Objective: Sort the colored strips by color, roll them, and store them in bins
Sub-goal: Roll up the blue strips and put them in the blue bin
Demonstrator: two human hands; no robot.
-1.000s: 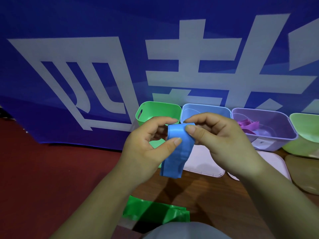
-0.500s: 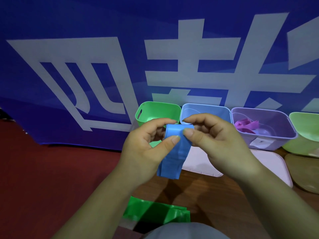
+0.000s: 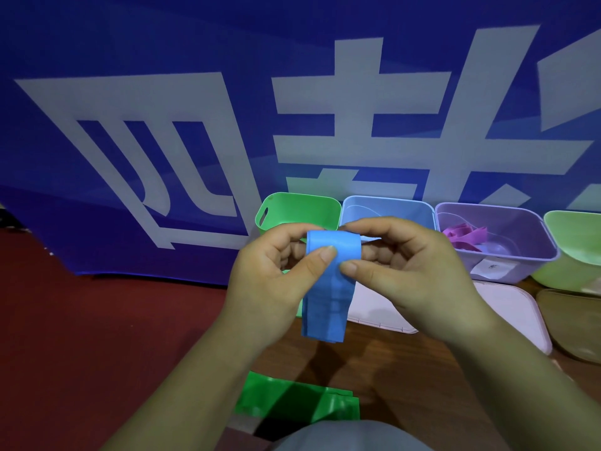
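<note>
A blue strip (image 3: 327,301) hangs folded between both hands above the wooden table, its top end wrapped over my fingers. My left hand (image 3: 276,278) pinches its left side with the thumb in front. My right hand (image 3: 406,275) pinches its right side, thumb tip touching the strip. Behind the hands stand a green bin (image 3: 299,211), a light blue bin (image 3: 387,208) and a purple bin (image 3: 507,236) holding purple strips (image 3: 465,234). A green strip (image 3: 292,400) lies flat on the table near me.
A pale green bin (image 3: 575,249) stands at the far right. Pink lids (image 3: 374,309) and a brownish lid (image 3: 572,323) lie flat in front of the bins. A blue banner with white characters (image 3: 195,125) hangs behind. Red floor lies to the left.
The strip's top end has been turned further over my fingers, and the hanging tail is shorter and straighter. Both hands stay at the same spot.
</note>
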